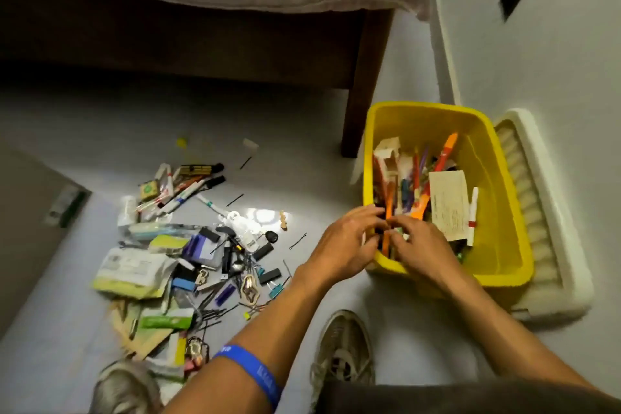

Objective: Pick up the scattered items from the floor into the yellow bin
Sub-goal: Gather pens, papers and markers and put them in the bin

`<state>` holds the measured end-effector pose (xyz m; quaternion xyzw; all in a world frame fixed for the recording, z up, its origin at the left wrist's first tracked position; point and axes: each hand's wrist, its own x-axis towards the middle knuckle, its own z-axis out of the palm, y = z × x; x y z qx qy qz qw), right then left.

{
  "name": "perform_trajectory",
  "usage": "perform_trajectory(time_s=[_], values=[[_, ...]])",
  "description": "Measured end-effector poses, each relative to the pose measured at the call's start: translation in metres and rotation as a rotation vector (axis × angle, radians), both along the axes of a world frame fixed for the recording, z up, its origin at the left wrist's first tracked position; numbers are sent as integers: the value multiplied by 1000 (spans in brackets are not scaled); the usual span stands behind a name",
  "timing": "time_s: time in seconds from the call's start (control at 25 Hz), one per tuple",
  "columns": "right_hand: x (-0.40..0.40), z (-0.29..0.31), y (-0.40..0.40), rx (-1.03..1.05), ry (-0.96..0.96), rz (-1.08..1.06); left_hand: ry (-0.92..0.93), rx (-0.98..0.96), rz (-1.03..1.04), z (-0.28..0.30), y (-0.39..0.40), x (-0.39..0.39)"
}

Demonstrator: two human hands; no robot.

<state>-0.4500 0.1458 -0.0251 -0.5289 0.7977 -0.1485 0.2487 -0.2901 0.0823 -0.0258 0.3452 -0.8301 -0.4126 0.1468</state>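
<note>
The yellow bin (504, 212) stands on the floor at the right, holding pens, markers, an orange tool and a paper card. My left hand (346, 239) and my right hand (420, 245) meet over the bin's near left corner, fingers curled round a bundle of small items with an orange piece (386, 235) between them. A pile of scattered items (188, 245) lies on the floor to the left: markers, packets, binder clips, hairpins, a key.
A bed with a dark wooden leg (363, 84) stands behind the bin. A white lid (544, 212) leans against the wall right of the bin. My shoes (342, 346) are on the floor near the pile.
</note>
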Motion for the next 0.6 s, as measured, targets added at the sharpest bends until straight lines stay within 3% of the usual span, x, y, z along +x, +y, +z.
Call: perform_trajectory(time_s=[0.12, 0.24, 0.32, 0.4, 0.48, 0.6], values=[[42, 18, -2, -307, 136, 141, 36, 107, 446, -13, 18, 56], [97, 22, -16, -435, 222, 353, -194, 271, 575, -44, 40, 118], [136, 6, -20, -265, 128, 475, -342, 377, 596, -68, 57, 161], [165, -30, -18, 80, 32, 561, -448, 465, 618, -93, 76, 195], [186, -77, -11, 348, 86, 604, -503, 533, 630, -115, 91, 220], [203, -125, 9, 424, 175, 554, -523, 525, 682, -129, 106, 245]])
